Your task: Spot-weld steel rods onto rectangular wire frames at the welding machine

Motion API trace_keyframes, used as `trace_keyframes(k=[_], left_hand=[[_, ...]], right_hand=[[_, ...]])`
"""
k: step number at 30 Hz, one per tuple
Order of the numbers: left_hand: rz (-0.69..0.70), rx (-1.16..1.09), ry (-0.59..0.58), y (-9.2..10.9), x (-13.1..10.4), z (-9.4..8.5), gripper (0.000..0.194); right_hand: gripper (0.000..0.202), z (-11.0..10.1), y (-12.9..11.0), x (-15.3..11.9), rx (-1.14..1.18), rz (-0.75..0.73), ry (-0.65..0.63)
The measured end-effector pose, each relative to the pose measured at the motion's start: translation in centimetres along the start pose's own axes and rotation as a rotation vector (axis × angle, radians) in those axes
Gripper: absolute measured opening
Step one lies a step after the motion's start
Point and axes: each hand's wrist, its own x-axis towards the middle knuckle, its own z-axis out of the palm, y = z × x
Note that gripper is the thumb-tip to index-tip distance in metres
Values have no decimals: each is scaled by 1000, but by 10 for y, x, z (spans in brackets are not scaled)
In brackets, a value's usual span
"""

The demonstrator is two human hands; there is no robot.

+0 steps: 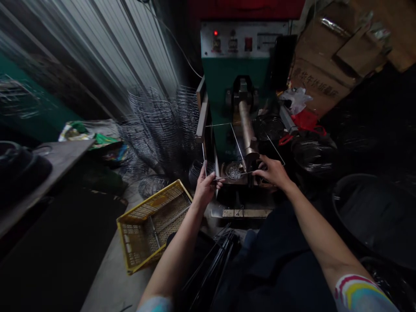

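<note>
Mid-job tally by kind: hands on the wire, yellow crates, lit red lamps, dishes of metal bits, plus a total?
Left hand and right hand on the wire: 2
Yellow crate: 1
Lit red lamp: 1
Dish of metal bits: 1
Total: 5

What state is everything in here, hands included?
Left hand: closed on the wire
Right hand: pinching the wire
Wire: bent at corners, held up
Left indicator light: lit red
Yellow crate: open-topped, with rods inside
Small metal pieces: loose, heaped together
Wire frames: stacked
</note>
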Motion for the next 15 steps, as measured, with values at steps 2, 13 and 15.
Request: trace_keyframes(k=[2, 13, 15], left_hand=[[4, -8, -1, 1, 1, 0, 93], [-2, -40, 39, -6, 7, -4, 94], [-4, -54, 39, -6, 8, -2, 96]], right_hand=[[67, 1, -1, 1, -5, -3, 1], [58, -13, 39, 2, 95, 238, 249], [44, -21, 53, 6, 144, 369, 237]])
